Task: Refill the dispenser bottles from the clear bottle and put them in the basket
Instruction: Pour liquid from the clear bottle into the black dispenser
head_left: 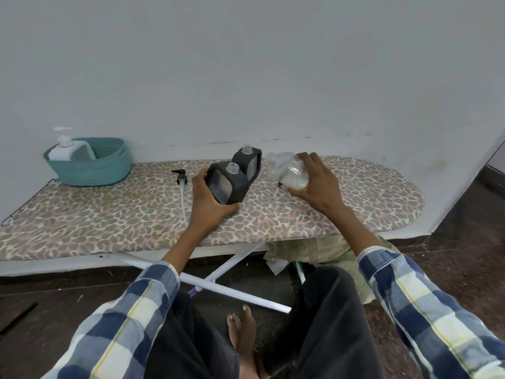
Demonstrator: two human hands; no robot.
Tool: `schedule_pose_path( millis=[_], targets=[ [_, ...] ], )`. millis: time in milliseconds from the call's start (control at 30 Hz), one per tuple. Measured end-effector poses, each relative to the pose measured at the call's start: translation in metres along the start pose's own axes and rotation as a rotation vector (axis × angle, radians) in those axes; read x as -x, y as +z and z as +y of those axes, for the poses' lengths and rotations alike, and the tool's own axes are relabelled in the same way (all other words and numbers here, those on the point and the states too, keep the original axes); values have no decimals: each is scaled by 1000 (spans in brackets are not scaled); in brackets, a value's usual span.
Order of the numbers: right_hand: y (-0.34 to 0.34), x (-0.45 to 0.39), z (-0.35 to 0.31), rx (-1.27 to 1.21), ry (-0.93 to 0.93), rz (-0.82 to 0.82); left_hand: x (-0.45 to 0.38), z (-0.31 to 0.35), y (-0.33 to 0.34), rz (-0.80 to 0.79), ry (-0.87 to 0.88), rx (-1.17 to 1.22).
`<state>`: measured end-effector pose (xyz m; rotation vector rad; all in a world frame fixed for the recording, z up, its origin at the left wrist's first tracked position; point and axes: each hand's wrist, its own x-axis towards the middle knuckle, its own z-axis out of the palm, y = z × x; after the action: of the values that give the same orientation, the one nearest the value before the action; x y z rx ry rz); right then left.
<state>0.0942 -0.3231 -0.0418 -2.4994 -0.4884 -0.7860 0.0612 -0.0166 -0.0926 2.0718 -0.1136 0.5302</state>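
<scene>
My left hand grips a black-framed dispenser bottle with an open neck, tilted toward the right above the ironing board. Behind it a second black dispenser bottle stands upright, also uncapped. My right hand holds the clear bottle tipped on its side, its open mouth pointing left toward the black bottles. A black pump head with a long white tube lies on the board to the left. A white pump bottle sits in the teal basket at the far left.
A second pump part lies under the clear bottle. The board stands low against a grey wall, its white legs crossing in front of my knees. Patterned cloth lies on the floor beneath its right end.
</scene>
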Motion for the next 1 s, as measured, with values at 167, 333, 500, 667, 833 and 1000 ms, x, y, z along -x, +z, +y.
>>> schedule_pose_path(
  millis=[167,333,500,667,833,1000],
  targets=[
    [8,-8,-8,91,-36,-81,5,4,1,-20,103,-84],
    [8,-10,-9,111,-53,-112,3,3,1,-50,146,-103],
    [6,-13,-7,148,-68,-132,4,7,1,-63,176,-144],
    [5,-19,-9,195,-104,-156,6,9,0,-62,172,-146],
    [5,-24,-11,215,-127,-168,5,8,0,-58,160,-156],
    [3,-28,-12,254,-134,-168,5,8,0,-40,160,-179]
  ],
)
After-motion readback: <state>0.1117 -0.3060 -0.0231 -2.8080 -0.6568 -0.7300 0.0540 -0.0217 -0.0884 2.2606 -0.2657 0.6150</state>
